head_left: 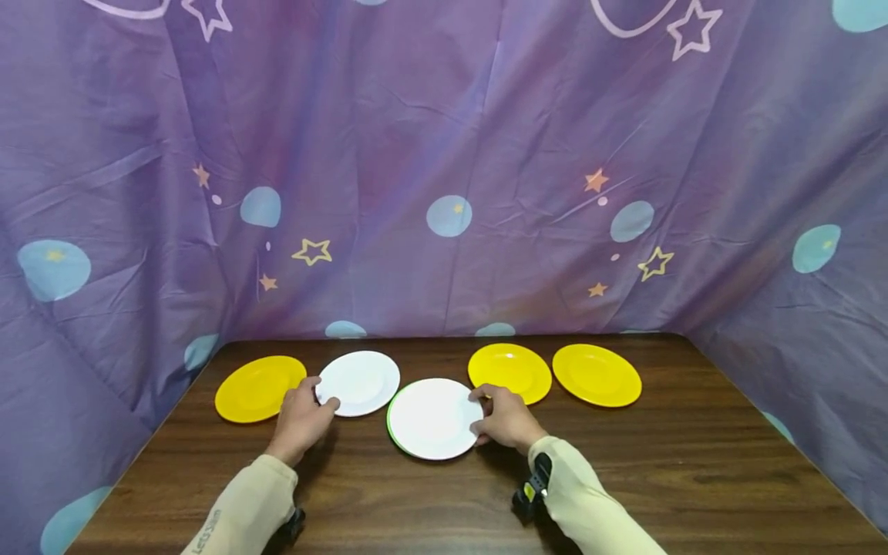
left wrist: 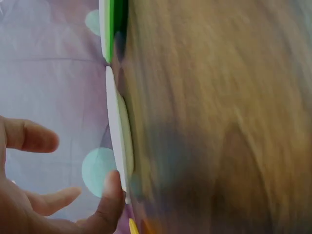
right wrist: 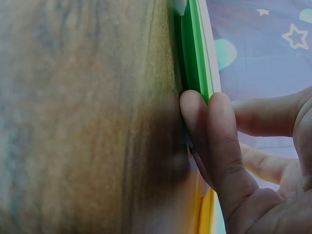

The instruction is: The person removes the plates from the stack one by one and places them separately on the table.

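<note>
On the left part of the brown table lies a white plate (head_left: 362,383). My left hand (head_left: 302,416) is at its left rim, fingers spread apart; in the left wrist view a fingertip (left wrist: 113,187) meets the rim. At the centre, another white plate (head_left: 433,420) sits on top of a green plate (right wrist: 194,53), whose edge peeks out along the left side. My right hand (head_left: 508,418) holds the right rim of this stack between thumb and fingers. How many plates lie beneath the white one is hidden.
One yellow plate (head_left: 258,388) lies at the far left. Two more, a yellow plate (head_left: 513,370) and another yellow plate (head_left: 598,375), lie to the right of the stack. A purple patterned curtain (head_left: 388,154) hangs behind the wooden table (head_left: 416,509).
</note>
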{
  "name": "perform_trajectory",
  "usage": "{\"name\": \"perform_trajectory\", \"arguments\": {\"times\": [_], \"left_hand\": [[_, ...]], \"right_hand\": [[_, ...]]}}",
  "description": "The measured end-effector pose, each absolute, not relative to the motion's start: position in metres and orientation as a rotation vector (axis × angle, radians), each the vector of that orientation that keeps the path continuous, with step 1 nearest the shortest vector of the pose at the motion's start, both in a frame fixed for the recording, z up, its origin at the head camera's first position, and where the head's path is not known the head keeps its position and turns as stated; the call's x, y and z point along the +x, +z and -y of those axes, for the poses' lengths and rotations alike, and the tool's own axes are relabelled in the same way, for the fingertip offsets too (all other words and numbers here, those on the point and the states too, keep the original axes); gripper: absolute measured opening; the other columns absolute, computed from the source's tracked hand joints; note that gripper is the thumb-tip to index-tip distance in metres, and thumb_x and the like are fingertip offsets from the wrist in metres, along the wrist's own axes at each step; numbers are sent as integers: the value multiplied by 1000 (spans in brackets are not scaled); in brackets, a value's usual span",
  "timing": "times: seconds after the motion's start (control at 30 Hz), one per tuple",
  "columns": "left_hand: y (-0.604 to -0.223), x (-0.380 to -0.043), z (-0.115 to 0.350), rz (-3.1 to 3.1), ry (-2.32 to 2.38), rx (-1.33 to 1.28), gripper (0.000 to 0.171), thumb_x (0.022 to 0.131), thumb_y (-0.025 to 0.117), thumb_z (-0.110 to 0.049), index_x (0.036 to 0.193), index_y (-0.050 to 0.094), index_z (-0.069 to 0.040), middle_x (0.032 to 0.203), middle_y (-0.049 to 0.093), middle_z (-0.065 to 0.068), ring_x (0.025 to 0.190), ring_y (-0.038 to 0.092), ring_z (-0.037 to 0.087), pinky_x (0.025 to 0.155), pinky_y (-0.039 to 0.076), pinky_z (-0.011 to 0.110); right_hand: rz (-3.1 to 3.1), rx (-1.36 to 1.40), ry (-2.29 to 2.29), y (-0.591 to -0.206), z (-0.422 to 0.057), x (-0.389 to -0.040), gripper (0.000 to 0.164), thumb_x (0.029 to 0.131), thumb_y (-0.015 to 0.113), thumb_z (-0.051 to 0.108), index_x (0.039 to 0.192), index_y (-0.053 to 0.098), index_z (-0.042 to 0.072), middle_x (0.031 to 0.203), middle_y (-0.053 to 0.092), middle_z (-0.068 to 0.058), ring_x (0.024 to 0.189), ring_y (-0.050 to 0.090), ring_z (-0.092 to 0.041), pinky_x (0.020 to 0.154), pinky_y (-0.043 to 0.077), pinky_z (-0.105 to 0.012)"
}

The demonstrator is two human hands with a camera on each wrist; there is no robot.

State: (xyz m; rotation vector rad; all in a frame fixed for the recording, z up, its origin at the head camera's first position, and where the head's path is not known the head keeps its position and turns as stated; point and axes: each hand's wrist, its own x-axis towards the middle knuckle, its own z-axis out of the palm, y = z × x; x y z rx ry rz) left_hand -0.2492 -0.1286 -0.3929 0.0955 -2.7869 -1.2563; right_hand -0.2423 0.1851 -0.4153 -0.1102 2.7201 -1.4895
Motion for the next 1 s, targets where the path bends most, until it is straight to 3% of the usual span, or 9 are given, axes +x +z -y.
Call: {"name": "perform_trajectory", "arguments": {"times": [0.17, 0.27, 0.4, 0.73, 0.87, 1.0], "left_hand": [[-386, -246, 118, 2734, -1309, 74, 47, 90, 58, -17, 132, 54, 5, 128, 59, 31, 117, 56, 41, 98, 47, 51], [-387, -243, 110, 2707, -1393, 27, 38, 89, 58, -13, 123, 61, 3, 116, 67, 25, 99, 66, 32, 80, 55, 37], [-393, -237, 99, 2707, -1558, -30, 29, 86, 57, -8, 112, 65, 3, 100, 70, 19, 78, 68, 19, 61, 53, 26], [-401, -235, 85, 2779, -1625, -144, 24, 86, 58, -7, 106, 69, 1, 98, 72, 14, 75, 70, 18, 64, 59, 31], [-402, -234, 81, 2791, -1613, -167, 21, 89, 60, -9, 105, 69, 1, 94, 74, 11, 72, 69, 16, 64, 58, 30], [-404, -232, 78, 2804, -1585, -179, 19, 88, 62, -9, 103, 70, -1, 88, 74, 8, 69, 68, 15, 61, 55, 27]], "right_hand": [[-2711, -76, -1491, -412, -184, -243, 48, 73, 73, -14, 119, 63, -4, 77, 55, -11, 52, 60, -17, 52, 59, -31], [-2711, -55, -1489, -411, -183, -244, 48, 74, 72, -14, 119, 63, -4, 78, 56, -12, 54, 60, -17, 52, 59, -31], [-2686, -31, -1515, -413, -183, -242, 49, 73, 71, -15, 120, 63, -4, 81, 57, -13, 56, 60, -18, 53, 60, -32], [-2661, 4, -1517, -416, -183, -242, 48, 73, 70, -13, 119, 63, -3, 83, 58, -14, 57, 61, -19, 54, 60, -32], [-2699, 3, -1504, -416, -182, -243, 46, 75, 77, -7, 118, 64, -3, 82, 55, -11, 54, 61, -17, 53, 60, -31], [-2727, -2, -1493, -417, -181, -241, 52, 70, 85, -5, 117, 64, -3, 81, 53, -9, 51, 63, -14, 52, 59, -30]]}}
